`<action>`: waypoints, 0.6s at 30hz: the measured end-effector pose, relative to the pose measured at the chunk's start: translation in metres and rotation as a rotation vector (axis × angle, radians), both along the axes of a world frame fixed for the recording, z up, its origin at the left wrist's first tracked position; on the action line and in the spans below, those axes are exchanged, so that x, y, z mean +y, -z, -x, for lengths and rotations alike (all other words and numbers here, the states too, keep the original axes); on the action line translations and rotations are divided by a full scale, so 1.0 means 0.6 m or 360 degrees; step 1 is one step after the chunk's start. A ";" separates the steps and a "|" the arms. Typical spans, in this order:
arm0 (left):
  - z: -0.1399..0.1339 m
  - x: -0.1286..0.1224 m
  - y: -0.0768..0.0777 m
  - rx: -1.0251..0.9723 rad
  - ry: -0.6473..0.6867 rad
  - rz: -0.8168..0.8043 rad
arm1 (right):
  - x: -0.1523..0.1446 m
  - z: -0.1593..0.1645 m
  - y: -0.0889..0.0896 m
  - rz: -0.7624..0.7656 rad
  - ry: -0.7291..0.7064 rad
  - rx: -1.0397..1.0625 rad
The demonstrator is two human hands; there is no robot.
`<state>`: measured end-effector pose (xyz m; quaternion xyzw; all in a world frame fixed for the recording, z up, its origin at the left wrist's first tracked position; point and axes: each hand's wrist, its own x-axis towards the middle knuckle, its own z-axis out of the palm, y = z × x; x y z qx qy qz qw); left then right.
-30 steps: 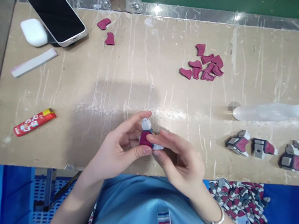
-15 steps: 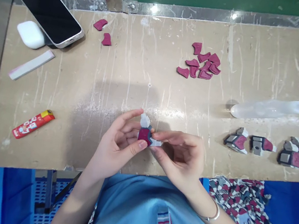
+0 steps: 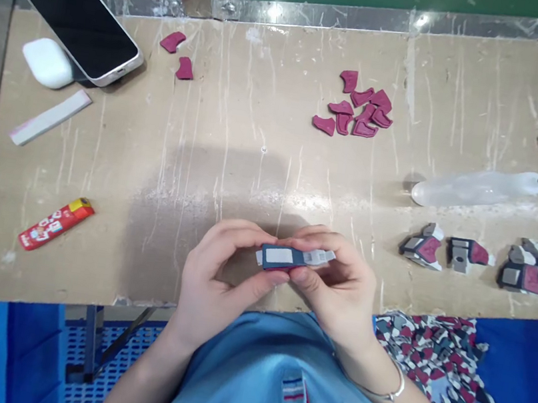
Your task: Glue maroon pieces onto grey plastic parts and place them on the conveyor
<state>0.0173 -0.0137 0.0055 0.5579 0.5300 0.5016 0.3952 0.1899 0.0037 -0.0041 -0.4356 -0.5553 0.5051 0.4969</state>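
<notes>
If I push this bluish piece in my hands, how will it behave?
The bluish piece is probably stiff, given its crisp, straight edges. It's likely light: left hand and right hand pinch it by the fingertips. Its narrow pale end might be the weaker spot.

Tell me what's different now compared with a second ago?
The small part has been turned: its maroon face showed before, now a dark side with a pale rectangle does. The left hand and right hand both still hold it; nothing was let go. The loose maroon pieces, phone and clear-handled tool stayed put.
</notes>
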 end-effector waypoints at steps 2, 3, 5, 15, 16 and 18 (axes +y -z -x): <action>-0.003 0.001 0.001 0.0097 -0.0043 -0.0123 | -0.006 0.007 0.004 -0.0008 0.0054 0.0021; -0.005 0.001 0.001 0.0127 -0.0066 -0.0178 | -0.008 0.010 0.005 -0.0003 0.0076 0.0041; -0.007 0.000 0.000 0.0153 -0.0094 -0.0256 | -0.011 0.015 0.006 0.0005 0.0114 0.0108; -0.010 -0.001 -0.005 -0.0203 -0.0108 0.0120 | 0.002 -0.009 -0.001 0.0175 -0.0132 0.0123; -0.009 0.000 -0.004 -0.0249 -0.0115 0.0132 | 0.001 -0.011 -0.001 0.0232 -0.0175 0.0158; -0.005 0.002 -0.001 -0.0298 -0.0121 0.0151 | -0.002 -0.010 -0.001 0.0376 -0.0239 0.0281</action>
